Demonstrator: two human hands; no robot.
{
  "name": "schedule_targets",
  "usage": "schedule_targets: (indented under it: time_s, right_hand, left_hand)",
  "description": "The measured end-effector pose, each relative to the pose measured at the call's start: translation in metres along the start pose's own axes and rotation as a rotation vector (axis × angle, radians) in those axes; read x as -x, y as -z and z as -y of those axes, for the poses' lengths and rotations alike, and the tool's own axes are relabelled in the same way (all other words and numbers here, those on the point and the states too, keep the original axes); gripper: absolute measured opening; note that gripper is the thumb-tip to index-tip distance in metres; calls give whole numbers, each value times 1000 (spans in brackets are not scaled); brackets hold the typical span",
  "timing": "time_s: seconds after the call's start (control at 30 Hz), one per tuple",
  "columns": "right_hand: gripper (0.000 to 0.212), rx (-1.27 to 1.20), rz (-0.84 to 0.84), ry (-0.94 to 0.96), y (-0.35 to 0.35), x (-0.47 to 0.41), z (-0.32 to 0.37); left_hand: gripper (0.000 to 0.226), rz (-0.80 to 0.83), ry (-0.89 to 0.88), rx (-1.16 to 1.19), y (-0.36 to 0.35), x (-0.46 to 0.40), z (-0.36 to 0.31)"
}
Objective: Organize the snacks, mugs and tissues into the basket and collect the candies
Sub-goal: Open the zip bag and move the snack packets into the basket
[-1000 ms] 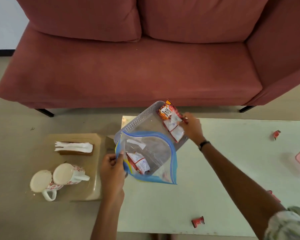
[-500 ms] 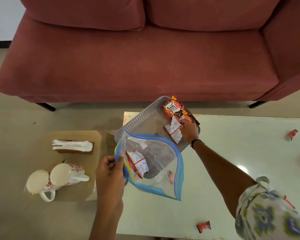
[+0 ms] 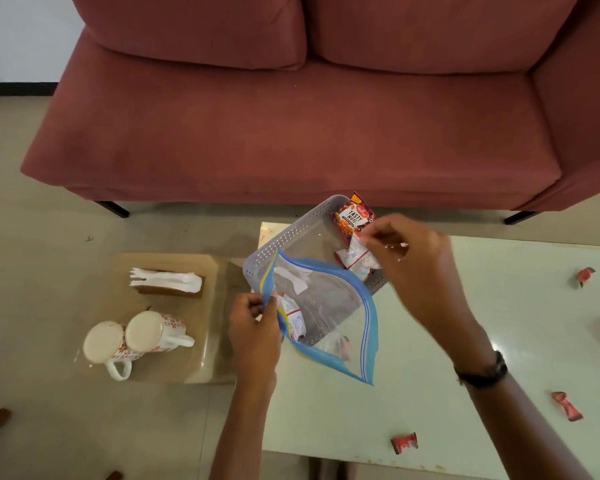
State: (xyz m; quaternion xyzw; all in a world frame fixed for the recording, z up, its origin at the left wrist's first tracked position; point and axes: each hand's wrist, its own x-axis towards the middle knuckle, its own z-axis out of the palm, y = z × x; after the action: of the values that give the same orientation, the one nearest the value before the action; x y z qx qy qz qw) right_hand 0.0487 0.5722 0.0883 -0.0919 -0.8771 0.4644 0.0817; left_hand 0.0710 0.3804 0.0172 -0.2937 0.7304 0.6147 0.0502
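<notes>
Fingers and thumb of the left hand [image 3: 253, 327], low in the centre of the frame, pinch the near lip of the zip bag [image 3: 326, 317], apparently to keep its mouth gaping over the basket [image 3: 284, 237] so things can drop straight in. Going from the left edge: the tissues [image 3: 165, 280] lie on a low brown side table [image 3: 208, 368] with two mugs [image 3: 136, 341] on their sides just below them, none of it in the basket yet. At centre the grey basket sits on the corner of the pale table [image 3: 413, 427], a nuts packet [image 3: 354, 216] propped against its far wall and small sachets [image 3: 355, 259] beside it; another sachet shows through the bag. The right hand [image 3: 413, 258], right of centre, has its fingertips closed on a small white sachet above the basket, likely carrying it bagward. Toward the right edge red candies [image 3: 586, 276] lie scattered well apart, waiting to be collected. A red sofa [image 3: 291, 133] fills the top
</notes>
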Motion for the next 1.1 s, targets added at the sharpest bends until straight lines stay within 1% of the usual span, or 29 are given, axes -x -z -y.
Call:
schedule_targets:
  time_s: [0.03,0.1,0.17,0.2,0.27,0.4,0.47,0.57,0.77,0.9,1.1]
  right_hand:
    - [6,20,93,25,-1,10,17]
    - [7,130,359,13,-23,21,29]
    - [16,353,621,-8,-57,23,22]
    - [21,455,708,-12,-76,24,15]
    - [24,569,809,-20,-108,27,3]
    - [28,660,933,-63,-151,32,-29]
    - [30,702,945,-74,-162,32,-41]
    - [29,752,919,-77,-173,37,-51]
    - [28,786,745,-83,-179,46,-54]
    - [26,795,664,-62,-178,48,-56]
    - [25,864,598,77,-165,46,-54]
  left_hand:
    - [22,-1,0,1,0,1,0]
    - [21,1,1,0,2,4,-1]
    - [18,9,2,-22,5,8,0]
    - [17,13,1,-31,6,10,1]
    - [15,21,-11,-42,9,14,5]
    - [18,34,-29,-27,12,22,8]
    - [19,37,-35,-14,13,26,10]
    - [18,29,-36,-16,17,28,14]
    - [20,25,-33,1,17,28,16]
    - [18,28,-31,-5,19,29,15]
    - [18,9,-20,-7,18,25,19]
